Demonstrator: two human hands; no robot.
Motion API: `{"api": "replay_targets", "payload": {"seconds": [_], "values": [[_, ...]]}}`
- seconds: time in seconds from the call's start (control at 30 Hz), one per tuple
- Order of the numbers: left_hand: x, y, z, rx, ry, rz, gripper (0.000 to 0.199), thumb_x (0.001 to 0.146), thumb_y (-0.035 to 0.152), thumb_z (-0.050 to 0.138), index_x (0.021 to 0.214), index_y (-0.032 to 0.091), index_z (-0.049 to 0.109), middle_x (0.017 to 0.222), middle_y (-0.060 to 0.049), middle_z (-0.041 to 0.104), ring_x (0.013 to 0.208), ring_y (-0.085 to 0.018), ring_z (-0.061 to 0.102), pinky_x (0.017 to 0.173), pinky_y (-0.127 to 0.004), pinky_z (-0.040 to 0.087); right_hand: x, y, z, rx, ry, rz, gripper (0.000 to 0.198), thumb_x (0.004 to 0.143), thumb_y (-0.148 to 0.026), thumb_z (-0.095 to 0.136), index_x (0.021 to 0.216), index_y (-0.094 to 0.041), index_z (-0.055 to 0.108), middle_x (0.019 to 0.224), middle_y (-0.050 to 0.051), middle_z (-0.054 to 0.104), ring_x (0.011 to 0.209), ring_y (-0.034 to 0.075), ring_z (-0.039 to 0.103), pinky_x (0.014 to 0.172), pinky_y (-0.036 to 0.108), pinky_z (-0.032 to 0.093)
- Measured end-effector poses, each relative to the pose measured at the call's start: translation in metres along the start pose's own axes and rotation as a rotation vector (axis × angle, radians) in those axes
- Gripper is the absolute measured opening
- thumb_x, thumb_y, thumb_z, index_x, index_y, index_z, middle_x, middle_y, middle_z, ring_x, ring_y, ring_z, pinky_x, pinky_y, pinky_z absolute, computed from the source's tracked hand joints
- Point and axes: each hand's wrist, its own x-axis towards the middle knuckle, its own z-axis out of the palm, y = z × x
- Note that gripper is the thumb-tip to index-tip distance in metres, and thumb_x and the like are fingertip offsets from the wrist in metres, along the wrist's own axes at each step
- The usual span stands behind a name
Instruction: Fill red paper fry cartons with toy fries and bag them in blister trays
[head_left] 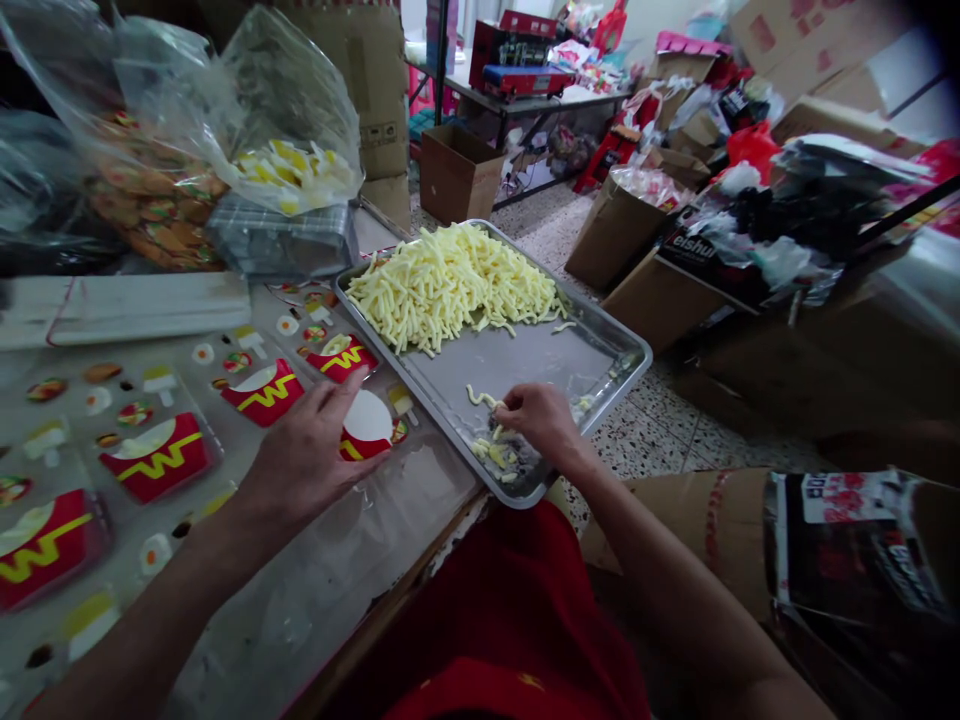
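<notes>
My left hand (307, 450) is at a small red French fry carton (367, 420) with a yellow zigzag mark, its thumb and fingers set on either side. The carton lies on the table, in a row of clear plastic packs. Over the near end of a metal tray (420, 385), my right hand (540, 425) is closed in a pinch on a few pale yellow toy fries (484, 398). Loose bits lie under these fingers. A big heap of toy fries (450, 285) covers the tray's far end.
Several packs with red cartons (161, 455) and small toy foods cover the table at left. Behind them stand a plastic bag of burger-like pieces (161, 210) and a bag of yellow-white pieces (292, 170). Cardboard boxes (461, 175) crowd the floor beyond and to the right.
</notes>
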Motion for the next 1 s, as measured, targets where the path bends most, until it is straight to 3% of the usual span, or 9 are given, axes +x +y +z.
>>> {"api": "replay_targets", "payload": {"seconds": [0.13,0.23,0.37,0.57,0.67,0.77,0.87,0.93,1.0], "values": [[0.010,0.012,0.006,0.029,-0.060,0.071,0.092,0.079,0.054,0.074,0.155,0.018,0.037,0.124,-0.015,0.061,0.112,-0.033,0.063,0.093,-0.043,0.054,0.017,-0.017,-0.006,0.048,0.049,-0.121,0.019,0.083,-0.034,0.068,0.088,-0.023,0.082,0.083,0.005,0.079,0.074,0.018,0.068,0.064,0.027,0.037],[0.016,0.028,0.008,0.005,-0.098,0.105,0.088,0.080,0.051,0.074,0.154,0.019,0.038,0.124,-0.014,0.062,0.113,-0.032,0.062,0.093,-0.040,0.052,0.027,-0.025,0.003,-0.034,-0.065,-0.272,0.020,0.083,-0.028,0.066,0.093,-0.023,0.083,0.090,0.008,0.080,0.079,0.019,0.069,0.067,0.027,0.038],[0.033,0.051,0.006,0.021,-0.096,0.083,0.091,0.077,0.049,0.079,0.154,0.021,0.039,0.121,-0.013,0.062,0.112,-0.032,0.062,0.092,-0.039,0.052,0.036,-0.023,0.014,-0.035,-0.114,-0.259,0.018,0.080,-0.021,0.065,0.087,-0.019,0.081,0.086,0.010,0.079,0.076,0.019,0.068,0.064,0.026,0.037],[0.079,0.083,0.025,0.041,-0.060,0.035,0.093,0.075,0.044,0.081,0.152,0.014,0.039,0.128,-0.018,0.060,0.118,-0.036,0.059,0.097,-0.043,0.050,0.040,-0.033,-0.001,0.645,0.025,-0.093,0.031,0.093,-0.038,0.058,0.089,-0.014,0.076,0.068,0.004,0.072,0.058,0.013,0.060,0.054,0.022,0.038],[0.096,0.099,0.050,0.006,-0.067,0.038,0.079,0.079,0.029,0.073,0.148,0.008,0.042,0.127,-0.021,0.060,0.119,-0.035,0.060,0.098,-0.043,0.049,0.034,-0.044,-0.009,0.396,0.060,-0.155,0.022,0.091,-0.027,0.060,0.085,-0.014,0.076,0.076,0.007,0.073,0.068,0.016,0.063,0.061,0.025,0.038],[0.103,0.109,0.069,-0.030,-0.056,0.046,0.061,0.083,0.015,0.059,0.143,0.008,0.048,0.122,-0.020,0.062,0.114,-0.032,0.062,0.095,-0.042,0.051,0.031,-0.042,-0.018,0.108,-0.045,-0.275,0.024,0.093,-0.015,0.052,0.092,-0.012,0.075,0.090,0.012,0.075,0.076,0.017,0.062,0.068,0.026,0.038],[0.104,0.111,0.075,-0.115,0.000,0.027,0.070,0.078,0.020,0.068,0.144,0.011,0.047,0.124,-0.019,0.061,0.114,-0.033,0.062,0.095,-0.043,0.052,0.033,-0.030,-0.029,0.142,-0.173,-0.442,0.028,0.097,-0.014,0.047,0.095,-0.014,0.074,0.094,0.009,0.073,0.079,0.014,0.060,0.071,0.024,0.039],[0.105,0.110,0.076,-0.199,0.059,0.045,0.081,0.071,0.022,0.076,0.146,0.013,0.045,0.126,-0.018,0.060,0.116,-0.034,0.061,0.100,-0.044,0.051,0.037,-0.026,-0.033,0.172,-0.119,-0.442,0.029,0.097,-0.018,0.048,0.090,-0.015,0.076,0.090,0.007,0.072,0.080,0.015,0.060,0.072,0.024,0.039],[0.105,0.110,0.078,-0.284,0.123,0.067,0.080,0.070,0.020,0.075,0.145,0.016,0.047,0.127,-0.017,0.061,0.117,-0.033,0.060,0.102,-0.044,0.051,0.038,-0.028,-0.033,0.145,0.034,-0.365,0.026,0.095,-0.021,0.053,0.088,-0.018,0.078,0.087,0.006,0.071,0.079,0.016,0.060,0.069,0.026,0.037]]}}
